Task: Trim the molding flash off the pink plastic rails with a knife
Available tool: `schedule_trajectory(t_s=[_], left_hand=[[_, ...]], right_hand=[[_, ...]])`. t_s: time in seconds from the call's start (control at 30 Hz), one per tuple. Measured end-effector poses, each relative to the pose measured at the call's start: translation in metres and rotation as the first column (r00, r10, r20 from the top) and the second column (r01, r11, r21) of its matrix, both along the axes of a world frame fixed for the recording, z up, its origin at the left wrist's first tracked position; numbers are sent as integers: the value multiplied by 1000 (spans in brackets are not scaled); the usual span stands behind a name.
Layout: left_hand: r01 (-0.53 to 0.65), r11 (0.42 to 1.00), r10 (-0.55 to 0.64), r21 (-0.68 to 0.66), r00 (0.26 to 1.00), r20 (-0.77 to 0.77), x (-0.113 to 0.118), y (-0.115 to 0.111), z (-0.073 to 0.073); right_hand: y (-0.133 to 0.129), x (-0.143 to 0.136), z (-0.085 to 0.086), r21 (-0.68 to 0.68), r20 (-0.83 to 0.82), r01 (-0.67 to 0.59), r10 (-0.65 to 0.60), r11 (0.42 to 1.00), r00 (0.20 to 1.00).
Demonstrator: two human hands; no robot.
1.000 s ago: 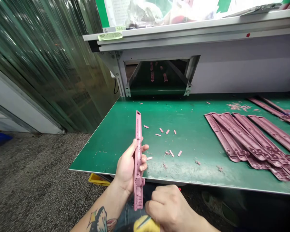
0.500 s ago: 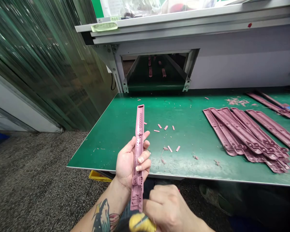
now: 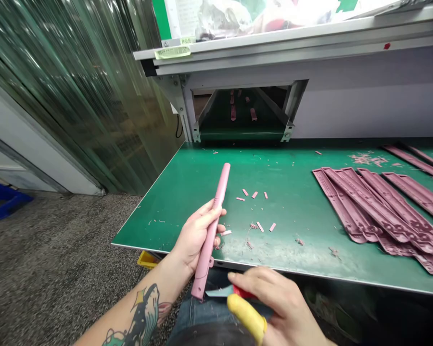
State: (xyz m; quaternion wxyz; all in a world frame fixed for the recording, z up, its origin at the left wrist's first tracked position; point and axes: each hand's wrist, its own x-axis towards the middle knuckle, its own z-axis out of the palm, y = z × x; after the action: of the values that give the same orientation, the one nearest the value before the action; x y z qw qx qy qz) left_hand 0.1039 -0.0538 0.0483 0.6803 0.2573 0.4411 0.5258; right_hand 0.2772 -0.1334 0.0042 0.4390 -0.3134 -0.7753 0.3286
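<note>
My left hand (image 3: 198, 233) is wrapped round a long pink plastic shell (image 3: 222, 187), its smooth rounded outside facing up. The shell slants over the front edge of the bench, its lower end above my lap. In my right hand (image 3: 274, 298) is a knife (image 3: 220, 291) with a short pointed blade and a bit of red handle showing. Its tip lies close to the shell's lower end; whether they touch I cannot tell. A yellow finger cot (image 3: 246, 315) covers my right thumb.
Several pink shells (image 3: 378, 206) lie piled at the right of the green bench (image 3: 281, 178). Small pink offcuts (image 3: 254, 194) and shavings are scattered about the middle. Behind, a conveyor (image 3: 243, 132) carries pink pieces through an opening. A yellow bin (image 3: 147, 260) shows below the bench edge.
My left hand has turned the shell over, from its ribbed hollow inside to its smooth outside. My right hand has shifted right and the knife blade now shows. The view has swung slightly left.
</note>
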Motion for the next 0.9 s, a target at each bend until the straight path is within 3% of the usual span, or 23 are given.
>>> schedule_trajectory(t_s=[0.13, 0.33, 0.47, 0.5, 0.57, 0.63, 0.67, 0.73, 0.77, 0.83, 0.9], left_hand=[[54, 999, -52, 5, 988, -145, 7, 1, 1], [121, 993, -117, 0, 959, -257, 15, 1, -2], [104, 995, -100, -4, 949, -298, 13, 1, -2], [94, 996, -90, -3, 948, -306, 13, 1, -1], [71, 997, -63, 13, 944, -323, 15, 2, 1], [42, 998, -23, 48, 942, -335, 22, 3, 4], [27, 997, -3, 68, 940, -341, 27, 3, 5], [7, 995, 26, 96, 939, -342, 37, 1, 6], [3, 995, 33, 102, 937, -349, 41, -1, 4], [18, 993, 26, 117, 930, -368, 43, -5, -5], [68, 979, 38, 191, 863, -503, 37, -6, -21]], right_hand=[[8, -2, 14, 80, 128, 86, -96, 993, 987], [6, 3, 9, 55, 212, 131, -139, 990, 967], [5, 5, -1, 156, 13, 303, -309, 940, 951], [5, 2, -2, 93, -69, 356, -351, 930, 934], [8, -7, -2, -200, -195, 340, -378, 919, 905], [12, -22, 3, -521, -303, 139, -335, 842, 892], [15, -30, 6, -616, -372, 17, -309, 788, 875], [23, -39, 12, -676, -503, -168, -281, 718, 817], [29, -39, 14, -671, -536, -198, -283, 715, 795], [44, -22, 16, -659, -478, -95, -319, 746, 819], [58, 20, 20, -596, -146, 274, -438, 755, 887]])
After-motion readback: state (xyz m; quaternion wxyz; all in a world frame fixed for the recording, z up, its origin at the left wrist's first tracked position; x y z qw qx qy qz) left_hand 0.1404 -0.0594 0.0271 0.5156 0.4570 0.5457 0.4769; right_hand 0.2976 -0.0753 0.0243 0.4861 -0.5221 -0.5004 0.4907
